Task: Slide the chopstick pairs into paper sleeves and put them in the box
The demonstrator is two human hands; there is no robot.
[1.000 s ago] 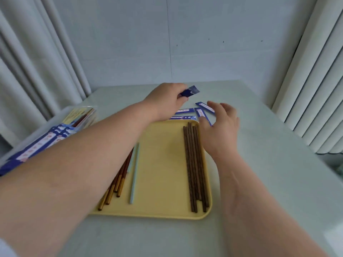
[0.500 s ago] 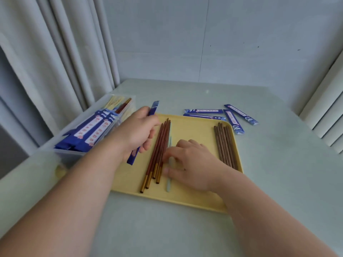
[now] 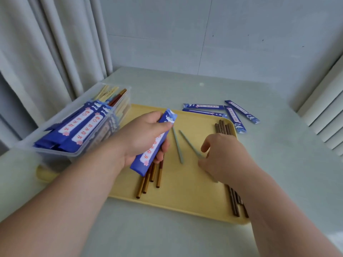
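Note:
My left hand (image 3: 143, 138) grips a blue paper sleeve (image 3: 148, 158) above the yellow tray (image 3: 185, 201). My right hand (image 3: 224, 154) pinches the near end of one pale blue chopstick (image 3: 189, 143), which lies slanted on the tray. The second pale blue chopstick (image 3: 177, 145) lies loose beside it. Several brown chopsticks with golden ends (image 3: 150, 180) lie under the sleeve. Several dark wooden chopsticks (image 3: 223, 127) lie along the tray's right side, partly hidden by my right arm. The clear box (image 3: 79, 145) at the left holds sleeved pairs.
Several empty blue sleeves (image 3: 234, 115) lie on the table beyond the tray's far right corner. Curtains hang at the left and right. A wall closes the back of the pale table (image 3: 278, 164).
My left hand has lifted the sleeve higher over the tray. The two pale blue chopsticks have moved right and spread apart, and my right hand now pinches one of them.

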